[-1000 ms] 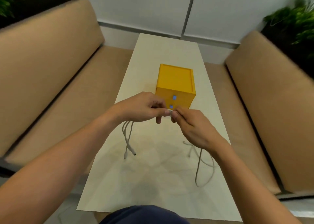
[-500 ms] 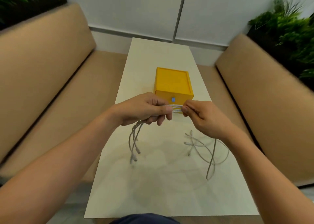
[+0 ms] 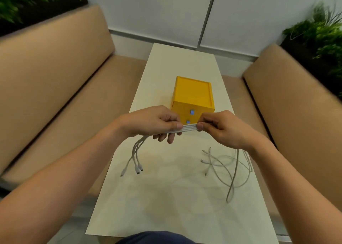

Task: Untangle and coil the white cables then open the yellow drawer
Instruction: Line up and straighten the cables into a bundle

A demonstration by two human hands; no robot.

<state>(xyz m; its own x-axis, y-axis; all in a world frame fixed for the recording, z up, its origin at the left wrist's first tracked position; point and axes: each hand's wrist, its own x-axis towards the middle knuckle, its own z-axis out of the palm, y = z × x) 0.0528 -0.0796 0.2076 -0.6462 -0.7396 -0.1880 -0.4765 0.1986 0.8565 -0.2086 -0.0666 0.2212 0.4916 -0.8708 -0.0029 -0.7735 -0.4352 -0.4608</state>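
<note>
Several white cables [image 3: 189, 128] run side by side in a flat band between my hands. My left hand [image 3: 154, 122] grips the band on the left, and plug ends hang down from it over the table. My right hand [image 3: 221, 126] pinches the band on the right, and the loose lengths trail from it in loops on the table at the right. Just behind my hands stands the yellow drawer box [image 3: 192, 95], its two drawers with small blue knobs closed.
The narrow cream table [image 3: 166, 206] runs away from me between two tan benches [image 3: 55, 95]. Green plants [image 3: 318, 31] stand behind both benches, and a white wall closes the far end.
My hands have drawn apart, so a longer stretch of cable shows between them. The cable ends on the left hang lower and the loops on the right have spread out.
</note>
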